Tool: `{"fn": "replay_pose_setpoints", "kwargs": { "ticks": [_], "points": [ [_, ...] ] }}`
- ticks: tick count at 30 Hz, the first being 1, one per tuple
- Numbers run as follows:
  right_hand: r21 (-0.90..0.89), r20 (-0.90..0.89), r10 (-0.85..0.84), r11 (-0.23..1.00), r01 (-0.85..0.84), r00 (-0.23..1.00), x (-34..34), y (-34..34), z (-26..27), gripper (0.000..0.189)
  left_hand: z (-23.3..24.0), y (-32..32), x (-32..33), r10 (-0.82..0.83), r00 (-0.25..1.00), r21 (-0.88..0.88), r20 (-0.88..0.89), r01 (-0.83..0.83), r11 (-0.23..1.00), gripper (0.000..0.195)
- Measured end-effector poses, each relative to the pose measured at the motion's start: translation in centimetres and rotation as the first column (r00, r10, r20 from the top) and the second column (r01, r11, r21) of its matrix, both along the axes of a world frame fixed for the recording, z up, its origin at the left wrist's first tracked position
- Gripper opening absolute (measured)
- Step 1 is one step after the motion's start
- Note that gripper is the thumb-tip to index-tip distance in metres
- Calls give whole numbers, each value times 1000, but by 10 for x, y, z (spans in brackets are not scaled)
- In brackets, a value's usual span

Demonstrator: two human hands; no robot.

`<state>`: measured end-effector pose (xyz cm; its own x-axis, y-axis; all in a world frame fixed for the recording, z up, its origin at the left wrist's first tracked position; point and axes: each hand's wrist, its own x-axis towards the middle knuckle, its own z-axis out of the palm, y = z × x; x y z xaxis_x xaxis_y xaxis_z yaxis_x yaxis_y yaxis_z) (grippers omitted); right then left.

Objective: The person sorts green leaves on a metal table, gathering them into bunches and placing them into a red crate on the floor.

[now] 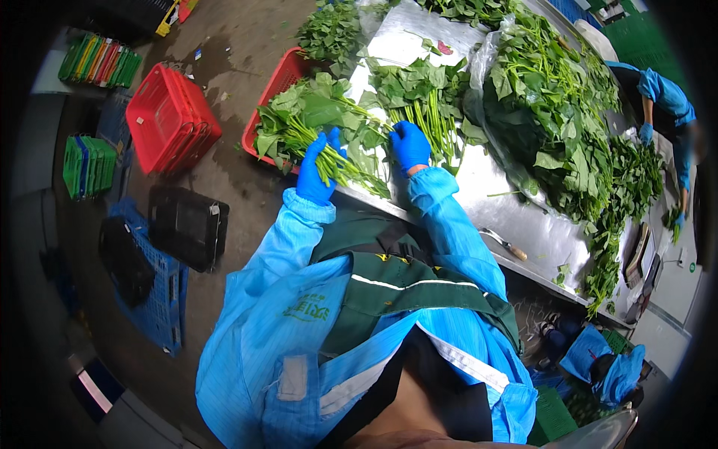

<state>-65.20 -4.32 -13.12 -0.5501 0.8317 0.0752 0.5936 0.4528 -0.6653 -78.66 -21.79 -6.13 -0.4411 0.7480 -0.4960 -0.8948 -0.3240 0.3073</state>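
Note:
My left hand [317,168], in a blue glove, grips a bunch of leafy green stems [297,126] above the near left edge of the metal table [477,185]. My right hand [411,146], also gloved in blue, has its fingers closed around a thin leafy stem [367,115] that reaches left toward the bunch; its fingertips are partly hidden. Just beyond the right hand, cut greens [432,92] lie with their stems toward me. Below the bunch, a red plastic basket [279,78] stands against the table's left side.
A large heap of greens [561,112] lies on clear plastic sheeting [482,64] at right. A wooden-handled tool [513,250] with a curved metal end rests near the table edge. Stacked red baskets [162,120] and a black crate [188,227] are at left. A co-worker's sleeve [664,95] shows far right.

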Motion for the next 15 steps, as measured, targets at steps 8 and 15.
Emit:
{"fn": "replay_pose_setpoints", "kwargs": {
  "ticks": [8, 15],
  "points": [
    [-893, -425, -320, 300, -335, 847, 13, -17, 52, 12, -17, -5, 11, -151, 976, -65, -156, 143, 988, 39],
    [-914, -404, -159, 107, -391, 901, 24, -50, 80, 16, 4, 21, 33, -246, 966, -95, -85, 238, 967, 33]
  ]
}}
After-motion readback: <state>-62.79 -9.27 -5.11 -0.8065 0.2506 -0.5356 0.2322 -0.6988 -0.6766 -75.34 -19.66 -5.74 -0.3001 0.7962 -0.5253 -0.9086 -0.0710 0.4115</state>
